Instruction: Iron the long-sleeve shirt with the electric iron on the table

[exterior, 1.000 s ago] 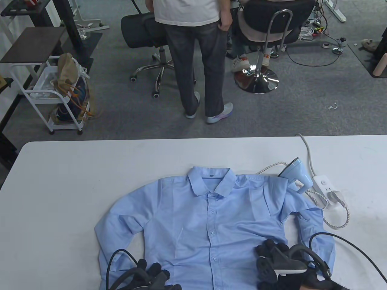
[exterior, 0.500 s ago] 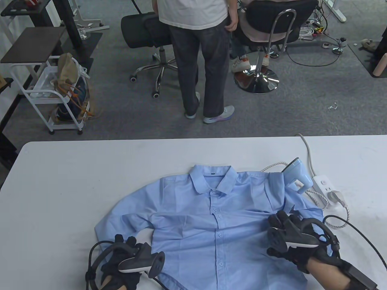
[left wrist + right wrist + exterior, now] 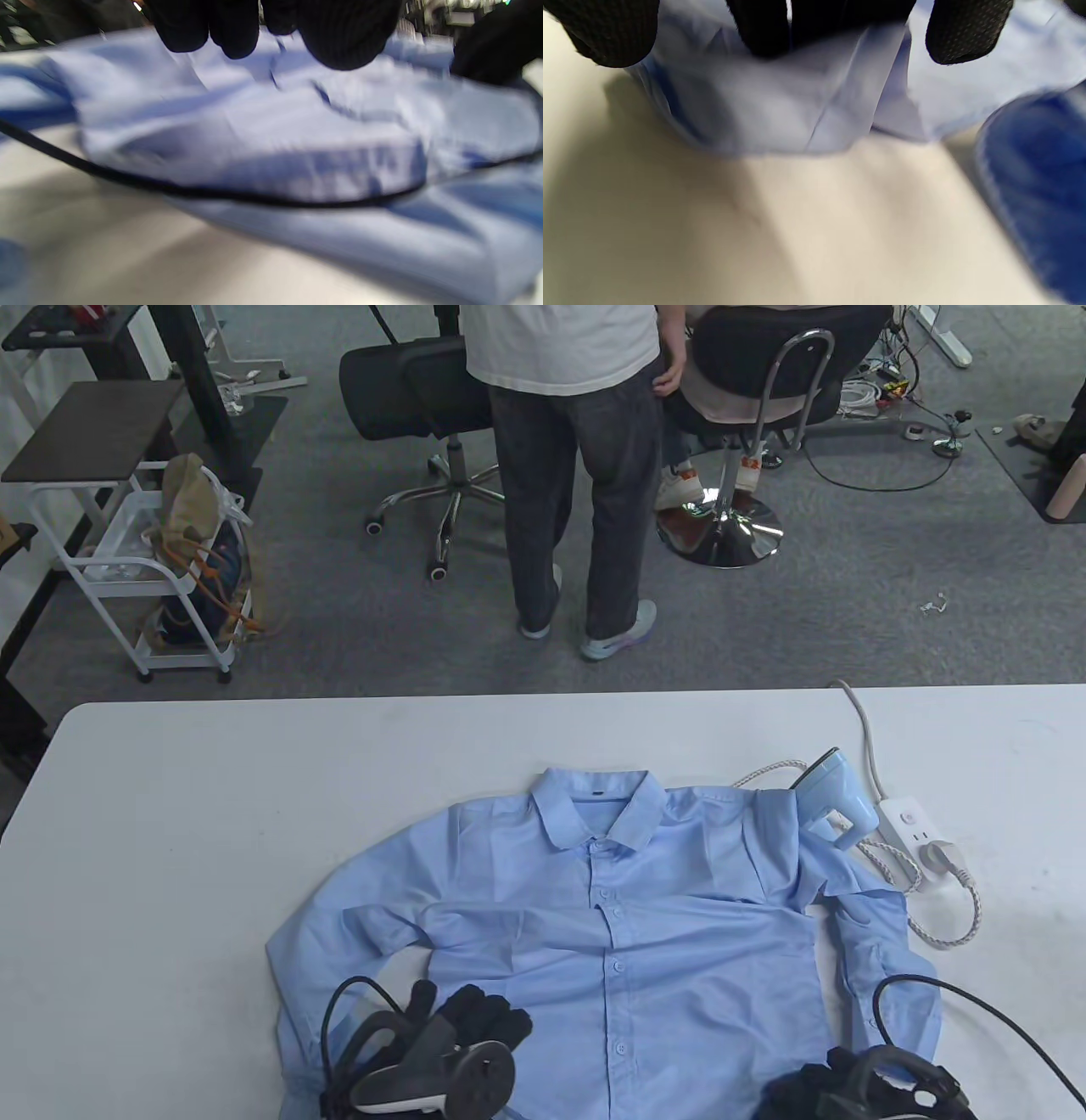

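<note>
A light blue long-sleeve shirt (image 3: 611,916) lies face up and buttoned on the white table (image 3: 212,814), collar to the far side, with a crease across the chest. A pale blue electric iron (image 3: 836,806) sits by its right shoulder, untouched. My left hand (image 3: 475,1018) rests with straight fingers on the lower left of the shirt front (image 3: 263,140). At the bottom edge, my right hand (image 3: 848,1082) is at the hem's right corner. In the right wrist view its fingers (image 3: 806,25) curl over the raised hem (image 3: 780,106).
A white power strip (image 3: 912,827) with a plug and a braided cord (image 3: 942,933) lies right of the iron. Black glove cables loop over the shirt's lower corners. A person stands beyond the far table edge, among office chairs.
Both hands have drawn back toward the near edge. The right went from the shirt's right side down to the hem corner. The left moved right onto the shirt front.
</note>
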`<state>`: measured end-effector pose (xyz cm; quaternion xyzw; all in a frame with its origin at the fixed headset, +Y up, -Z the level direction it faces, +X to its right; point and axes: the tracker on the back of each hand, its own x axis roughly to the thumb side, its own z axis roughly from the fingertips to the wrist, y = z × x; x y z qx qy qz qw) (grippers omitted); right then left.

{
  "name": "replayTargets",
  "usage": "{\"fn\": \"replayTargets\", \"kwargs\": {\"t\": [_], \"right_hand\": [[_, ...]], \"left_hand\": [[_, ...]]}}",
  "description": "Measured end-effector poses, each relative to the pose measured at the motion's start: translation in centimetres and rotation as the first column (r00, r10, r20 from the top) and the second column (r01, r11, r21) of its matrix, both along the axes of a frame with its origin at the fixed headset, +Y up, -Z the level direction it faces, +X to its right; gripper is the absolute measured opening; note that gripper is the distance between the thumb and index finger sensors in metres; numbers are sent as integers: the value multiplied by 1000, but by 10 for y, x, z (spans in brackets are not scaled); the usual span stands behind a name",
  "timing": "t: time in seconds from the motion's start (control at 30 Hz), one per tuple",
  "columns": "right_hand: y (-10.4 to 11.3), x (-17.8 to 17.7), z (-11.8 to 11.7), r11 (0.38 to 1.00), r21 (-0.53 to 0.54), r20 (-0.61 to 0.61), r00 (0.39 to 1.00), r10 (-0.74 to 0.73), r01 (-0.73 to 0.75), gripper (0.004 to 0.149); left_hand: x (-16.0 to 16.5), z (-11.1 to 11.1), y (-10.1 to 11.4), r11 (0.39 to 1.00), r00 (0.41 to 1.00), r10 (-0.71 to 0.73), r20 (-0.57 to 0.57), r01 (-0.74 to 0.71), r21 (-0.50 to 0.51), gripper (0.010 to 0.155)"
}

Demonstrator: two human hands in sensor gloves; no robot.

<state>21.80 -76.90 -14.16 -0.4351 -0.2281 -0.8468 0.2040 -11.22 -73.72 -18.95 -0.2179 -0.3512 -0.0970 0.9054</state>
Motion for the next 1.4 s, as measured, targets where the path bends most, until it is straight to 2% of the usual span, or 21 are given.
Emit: {"fn": "replayTargets", "kwargs": {"t": [0.07,0.1,0.17,0.23,0.27,0.33,0.37,0.47,0.57,0.63,0.7,0.77,0.83,0.9,0.97,1.03,1.13,1.23,1.3,1.33,1.4], "right_hand": [[-1,-1,1,995,84,-52,998,-45,50,88],[-5,-1,5,994,112,-69,998,14,-6,90],[-5,1,10,989,147,-96,995,0,15,89],[-7,5,13,980,183,-82,994,-68,82,72],[-8,6,13,963,236,-122,987,-102,129,62],[-10,6,9,931,316,-188,974,-127,183,45],[-9,4,6,928,314,-204,969,-139,199,43],[12,1,-18,984,122,-45,991,-129,133,41],[66,13,-45,927,33,134,917,-375,374,41],[103,26,-54,876,11,205,857,-473,482,41],[122,36,-54,858,6,224,836,-501,513,41],[115,42,-46,884,-73,248,867,-432,461,41],[85,40,-34,899,-275,253,928,-274,340,49],[61,40,-22,880,-435,255,963,-84,191,60],[63,41,-21,906,-351,251,956,-155,239,64],[76,44,-28,913,-212,261,920,-292,350,65],[91,42,-47,854,-7,249,828,-502,520,64],[89,30,-69,817,147,252,778,-576,557,67],[81,18,-86,804,226,259,762,-594,550,70],[74,9,-97,806,247,277,758,-590,538,71],[60,-6,-116,832,241,335,762,-554,499,73]], "left_hand": [[10,3,-19,976,978,-194,80,201,-82,91],[10,7,-27,944,954,-282,102,295,-146,97],[3,19,-31,929,943,-310,122,328,-173,106],[-5,30,-30,983,974,-172,145,180,-46,88],[-10,35,-31,991,980,-132,152,130,22,72],[-16,40,-30,996,985,-81,153,73,58,52],[-17,41,-28,997,988,-65,142,56,60,51],[-25,38,-9,999,996,-30,86,27,36,50],[-43,26,27,990,990,142,-25,-141,18,49],[-58,21,54,947,941,316,-122,-321,-26,46],[-66,25,66,906,899,405,-165,-419,-63,46],[-65,36,55,930,929,331,-162,-351,-109,46],[-61,52,30,967,993,83,-90,-102,-236,47],[-60,66,12,928,994,-102,-41,80,-364,52],[-62,74,9,893,988,-141,-58,102,-439,58],[-66,70,26,922,992,-91,-88,51,-384,56],[-76,53,73,980,984,53,-169,-83,-179,52],[-83,29,109,979,952,192,-236,-204,-25,53],[-84,7,117,948,901,319,-295,-300,107,55],[-82,-9,113,921,863,388,-323,-349,174,56],[-75,-40,93,913,833,405,-378,-348,212,58]]}}
